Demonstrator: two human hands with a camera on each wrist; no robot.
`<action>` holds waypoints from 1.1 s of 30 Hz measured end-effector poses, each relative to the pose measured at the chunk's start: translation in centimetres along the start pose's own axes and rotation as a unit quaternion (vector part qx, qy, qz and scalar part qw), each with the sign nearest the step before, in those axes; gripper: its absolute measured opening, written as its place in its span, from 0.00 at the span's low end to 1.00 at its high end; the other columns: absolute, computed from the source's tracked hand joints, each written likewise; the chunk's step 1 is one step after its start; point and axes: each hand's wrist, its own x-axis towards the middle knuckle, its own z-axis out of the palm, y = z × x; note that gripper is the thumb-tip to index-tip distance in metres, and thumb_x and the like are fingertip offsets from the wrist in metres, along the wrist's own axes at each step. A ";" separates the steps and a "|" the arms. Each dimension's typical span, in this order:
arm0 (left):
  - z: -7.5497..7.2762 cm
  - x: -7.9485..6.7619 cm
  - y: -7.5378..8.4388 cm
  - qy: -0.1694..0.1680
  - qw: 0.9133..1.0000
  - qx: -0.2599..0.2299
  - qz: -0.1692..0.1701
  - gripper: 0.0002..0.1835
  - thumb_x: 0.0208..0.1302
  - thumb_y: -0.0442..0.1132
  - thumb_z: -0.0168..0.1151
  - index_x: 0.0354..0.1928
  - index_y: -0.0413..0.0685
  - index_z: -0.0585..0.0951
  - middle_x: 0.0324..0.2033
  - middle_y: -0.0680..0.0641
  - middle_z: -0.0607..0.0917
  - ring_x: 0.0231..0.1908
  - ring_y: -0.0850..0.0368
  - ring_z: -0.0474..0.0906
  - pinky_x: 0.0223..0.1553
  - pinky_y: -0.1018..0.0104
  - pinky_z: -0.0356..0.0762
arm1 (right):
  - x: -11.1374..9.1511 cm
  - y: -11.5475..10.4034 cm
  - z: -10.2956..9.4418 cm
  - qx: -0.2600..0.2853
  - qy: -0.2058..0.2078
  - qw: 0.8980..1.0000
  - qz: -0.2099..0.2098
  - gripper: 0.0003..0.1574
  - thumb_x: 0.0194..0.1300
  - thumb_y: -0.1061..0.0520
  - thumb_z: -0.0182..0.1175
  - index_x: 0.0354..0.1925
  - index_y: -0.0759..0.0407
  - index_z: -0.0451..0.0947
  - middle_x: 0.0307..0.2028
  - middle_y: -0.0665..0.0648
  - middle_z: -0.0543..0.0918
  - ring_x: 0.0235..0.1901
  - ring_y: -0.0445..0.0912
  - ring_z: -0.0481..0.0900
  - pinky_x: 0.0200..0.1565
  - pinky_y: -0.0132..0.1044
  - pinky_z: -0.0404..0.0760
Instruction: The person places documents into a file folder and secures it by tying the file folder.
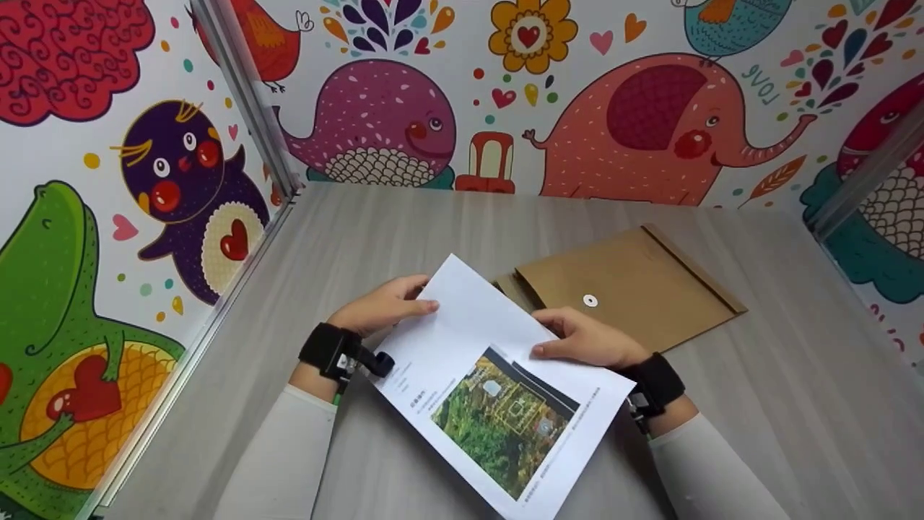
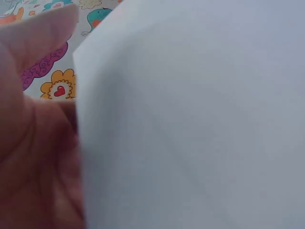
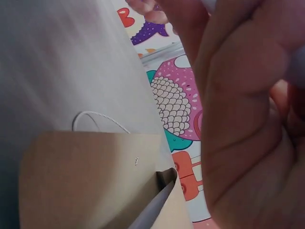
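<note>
White printed paper (image 1: 462,318), bearing a green and yellow picture and small text, is held tilted above the table; whether it is one sheet or several I cannot tell. My left hand (image 1: 386,307) grips its upper left edge, thumb on top and fingers underneath. On the upper right edge, my right hand (image 1: 588,339) pinches it, thumb lying on the printed face. Blank white paper (image 2: 190,119) fills most of the left wrist view beside the left palm (image 2: 33,157). Behind the right hand lies a brown paper envelope (image 1: 628,282) with a white round button.
In the right wrist view the envelope's flap (image 3: 90,176) is lifted and its mouth gapes, with a thin white string (image 3: 102,114) looping past the flap. The grey wood-grain table (image 1: 390,224) ends at cartoon-printed walls (image 1: 491,94) at the back and sides, with metal corner posts (image 1: 253,94).
</note>
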 end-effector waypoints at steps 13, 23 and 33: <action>-0.8 0.5 -0.7 0.061 0.995 -0.063 -0.039 0.19 0.72 0.40 0.54 0.60 0.38 0.73 0.44 0.40 0.86 0.34 0.53 0.87 0.35 0.61 0.86 | -3.1 0.2 -4.7 0.094 0.152 0.983 0.035 0.24 0.76 0.54 0.53 0.62 0.66 0.74 0.40 0.50 0.87 0.32 0.39 0.84 0.32 0.30 0.83; -4.0 -0.8 -2.2 0.219 0.933 -0.280 -0.055 0.17 0.75 0.35 0.48 0.62 0.37 0.68 0.41 0.48 0.86 0.39 0.55 0.88 0.43 0.59 0.87 | -4.5 0.4 -5.6 -0.075 0.278 0.944 0.162 0.26 0.75 0.53 0.53 0.62 0.68 0.71 0.53 0.70 0.80 0.49 0.58 0.83 0.48 0.45 0.86; -3.3 0.1 -2.1 0.344 0.879 -0.314 -0.103 0.21 0.77 0.37 0.44 0.66 0.37 0.65 0.50 0.43 0.80 0.44 0.56 0.85 0.46 0.64 0.86 | -1.7 -0.1 -0.9 -0.341 0.203 0.881 0.259 0.50 0.56 0.44 0.69 0.65 0.71 0.64 0.53 0.75 0.76 0.47 0.65 0.79 0.48 0.59 0.81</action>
